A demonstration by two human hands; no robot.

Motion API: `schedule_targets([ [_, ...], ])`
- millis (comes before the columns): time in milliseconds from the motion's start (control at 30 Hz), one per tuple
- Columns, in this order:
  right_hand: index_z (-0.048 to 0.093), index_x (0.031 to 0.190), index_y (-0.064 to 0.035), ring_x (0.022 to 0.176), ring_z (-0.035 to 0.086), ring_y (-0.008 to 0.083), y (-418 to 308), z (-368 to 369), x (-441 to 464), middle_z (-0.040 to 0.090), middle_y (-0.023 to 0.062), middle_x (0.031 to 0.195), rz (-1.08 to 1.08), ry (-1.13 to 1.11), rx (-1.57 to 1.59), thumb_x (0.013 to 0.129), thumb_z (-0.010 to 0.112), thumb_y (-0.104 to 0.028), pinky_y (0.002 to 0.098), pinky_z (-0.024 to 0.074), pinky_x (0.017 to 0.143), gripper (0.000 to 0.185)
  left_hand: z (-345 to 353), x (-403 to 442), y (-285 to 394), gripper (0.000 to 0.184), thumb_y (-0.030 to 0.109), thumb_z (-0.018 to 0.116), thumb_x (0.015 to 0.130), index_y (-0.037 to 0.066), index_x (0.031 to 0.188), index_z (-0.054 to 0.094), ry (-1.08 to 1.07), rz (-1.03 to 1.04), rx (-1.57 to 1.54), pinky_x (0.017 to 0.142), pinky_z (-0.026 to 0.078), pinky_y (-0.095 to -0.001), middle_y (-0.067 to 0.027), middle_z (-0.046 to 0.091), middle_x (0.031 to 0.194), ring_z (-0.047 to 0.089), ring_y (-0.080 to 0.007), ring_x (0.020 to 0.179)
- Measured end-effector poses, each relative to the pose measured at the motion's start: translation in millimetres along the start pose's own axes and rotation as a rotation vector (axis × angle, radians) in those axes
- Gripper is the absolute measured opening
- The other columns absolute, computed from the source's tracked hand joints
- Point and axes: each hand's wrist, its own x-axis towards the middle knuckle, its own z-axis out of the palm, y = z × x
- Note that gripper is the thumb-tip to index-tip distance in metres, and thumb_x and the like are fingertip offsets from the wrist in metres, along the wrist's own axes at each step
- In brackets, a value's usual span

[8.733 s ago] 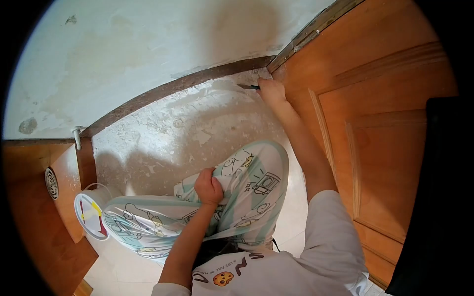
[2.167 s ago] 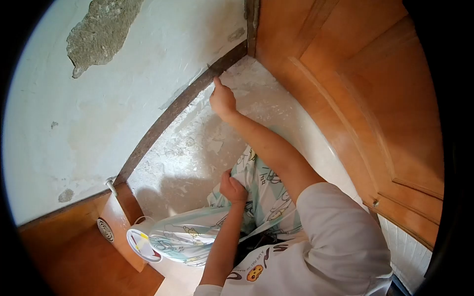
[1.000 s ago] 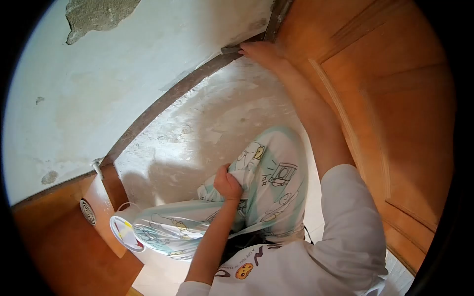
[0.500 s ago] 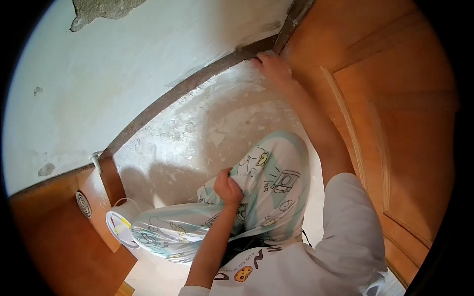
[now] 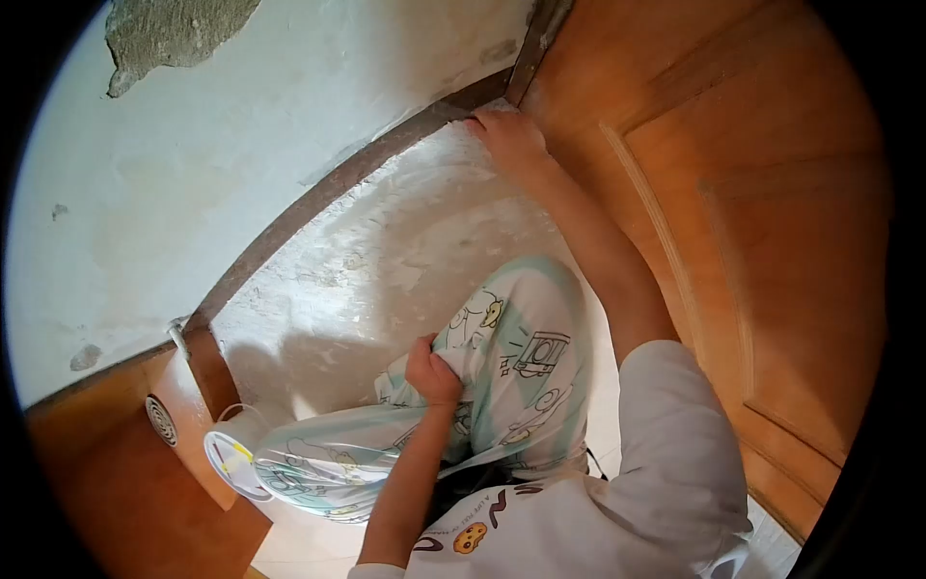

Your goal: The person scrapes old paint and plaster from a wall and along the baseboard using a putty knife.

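My right hand [image 5: 506,135] reaches far into the corner, its fingers bent and together where the pale, dusty board [image 5: 386,232] meets the dark wooden strip [image 5: 357,172]. What lies under these fingertips, if anything, is hidden. My left hand [image 5: 431,373] rests against my bent leg in patterned trousers [image 5: 526,347], fingers curled closed. A bit of white shows by its thumb, and I cannot tell whether it is trouser cloth or something held. White smears and flakes cover the board's surface.
A white bucket [image 5: 249,425] with a wire handle stands by my left knee. Brown wood panels [image 5: 791,251] rise close on the right. The white wall [image 5: 241,145] has a bare grey patch [image 5: 169,39]. A wooden cabinet with a round vent [image 5: 161,419] is at lower left.
The whole view has shifted slightly, so most things sit a little further left. My right hand stays in the corner and my left hand stays on the leg.
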Motion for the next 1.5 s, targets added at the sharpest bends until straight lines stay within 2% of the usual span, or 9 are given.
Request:
schedule_targets([
  [467,0.054,0.080,-0.0068,0.073,0.060,0.0334,11.4,-22.1,33.2,0.060,0.0142,0.070,-0.206,-0.004,0.006,0.087,0.049,-0.030,0.0446,0.0475,0.060,0.025,2.8,-2.4,-0.4,0.035,0.023,0.036,0.080,-0.002,0.089,0.058,-0.017,-0.008,0.033,0.064,0.042,-0.0423,-0.0226,0.057,0.079,0.054,-0.0401,0.071],
  [667,0.059,0.083,-0.0077,0.077,0.062,0.0328,-25.8,-35.0,17.7,0.063,0.0144,0.076,-0.188,-0.172,0.059,0.084,0.051,-0.027,0.0452,0.0483,0.065,0.021,3.1,-2.5,-1.9,0.037,0.028,0.036,0.082,-0.002,0.089,0.058,0.006,0.036,0.004,0.064,0.042,-0.0427,-0.0224,0.057,0.080,0.055,-0.0402,0.072],
  [900,0.057,0.086,-0.0073,0.073,0.062,0.0318,5.3,-27.2,20.1,0.063,0.0132,0.076,0.046,-0.127,-0.045,0.086,0.049,-0.028,0.0450,0.0472,0.060,0.022,0.3,-1.4,1.3,0.034,0.024,0.037,0.080,-0.001,0.089,0.058,0.030,0.062,0.016,0.066,0.043,-0.0419,-0.0217,0.057,0.079,0.055,-0.0392,0.073],
  [1033,0.056,0.086,-0.0035,0.074,0.061,0.0339,-7.1,-18.4,13.7,0.063,0.0148,0.078,-0.129,-0.139,-0.066,0.085,0.049,-0.027,0.0453,0.0478,0.062,0.024,0.0,-4.8,-0.9,0.030,0.019,0.038,0.078,-0.001,0.089,0.058,0.019,0.063,0.003,0.066,0.043,-0.0422,-0.0214,0.056,0.079,0.054,-0.0394,0.073],
  [1133,0.056,0.086,-0.0020,0.075,0.061,0.0346,-56.4,-22.2,2.1,0.063,0.0159,0.079,-0.069,-0.151,0.013,0.086,0.049,-0.027,0.0458,0.0476,0.065,0.026,-3.0,-6.4,1.1,0.026,0.014,0.040,0.076,0.000,0.089,0.057,0.018,0.066,-0.020,0.066,0.043,-0.0426,-0.0208,0.056,0.078,0.054,-0.0391,0.073],
  [1233,0.055,0.086,0.0005,0.073,0.061,0.0334,-60.4,-4.2,-4.1,0.063,0.0170,0.078,0.241,-0.044,0.113,0.086,0.048,-0.024,0.0453,0.0477,0.064,0.026,-7.1,0.4,4.4,0.023,0.011,0.041,0.074,0.000,0.087,0.056,0.046,0.070,-0.030,0.065,0.042,-0.0431,-0.0201,0.056,0.077,0.054,-0.0388,0.072],
  [1333,0.051,0.086,0.0025,0.060,0.058,0.0235,-37.6,18.3,-9.3,0.059,0.0144,0.069,0.534,-0.257,0.640,0.089,0.045,-0.016,0.0351,0.0466,0.053,0.020,-10.3,-0.1,4.0,0.022,0.009,0.042,0.073,0.000,0.087,0.056,0.052,0.062,-0.063,0.065,0.042,-0.0431,-0.0195,0.056,0.077,0.054,-0.0387,0.072],
  [1433,0.048,0.091,0.0058,0.058,0.053,0.0155,-45.7,1.4,-29.5,0.058,0.0114,0.073,0.759,-0.278,1.167,0.088,0.041,-0.008,0.0287,0.0455,0.050,0.016,-11.7,1.4,5.8,0.022,0.008,0.043,0.071,0.001,0.087,0.057,0.060,0.065,-0.087,0.065,0.043,-0.0431,-0.0192,0.056,0.077,0.054,-0.0385,0.072],
  [1500,0.048,0.089,0.0065,0.055,0.052,0.0165,-41.5,5.2,-39.0,0.058,0.0139,0.076,0.889,-0.255,1.511,0.089,0.041,-0.012,0.0293,0.0459,0.046,0.019,-11.5,3.0,5.8,0.022,0.008,0.044,0.070,0.001,0.087,0.057,0.055,0.061,-0.083,0.065,0.043,-0.0430,-0.0187,0.056,0.078,0.054,-0.0382,0.072],
])
